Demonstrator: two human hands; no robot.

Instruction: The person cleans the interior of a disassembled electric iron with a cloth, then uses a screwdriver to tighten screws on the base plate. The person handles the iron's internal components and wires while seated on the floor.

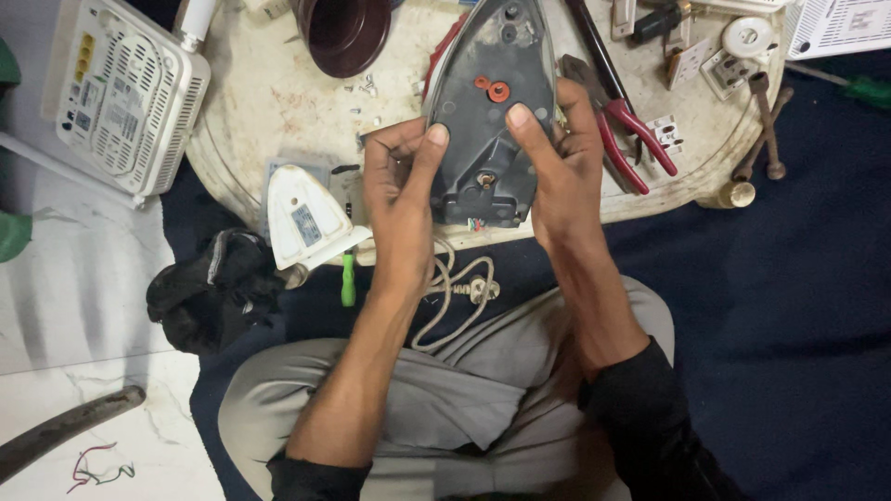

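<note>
Both hands clamped on the dark grey iron base (487, 111), held upright-ish over the near edge of the round desk (269, 102), pointed tip away from the person. Left hand (399, 195) grips the left edge, thumb pressed flat on the inner face. Right hand (557, 176) grips the right edge, thumb up near two orange-red washers (492, 88) on the plate. Brass fitting and a few coloured wire ends show at the base's lower edge, between the wrists.

Just right of the right hand: red-handled pliers (617, 130) lying on the desk, touching or nearly touching the knuckles, can't tell which. Left of the left hand: white iron cover piece (306, 218) overhanging the desk rim, green-handled screwdriver (348, 278) just below it. Loose braided cord (455, 292) lies on the lap below the hands.

Further out: dark brown bowl (343, 32) at desk top, small screws scattered near it, white socket parts (724, 56) top right, white router (125, 93) on the floor at left, black cloth bundle (209, 288) beside the knee.
</note>
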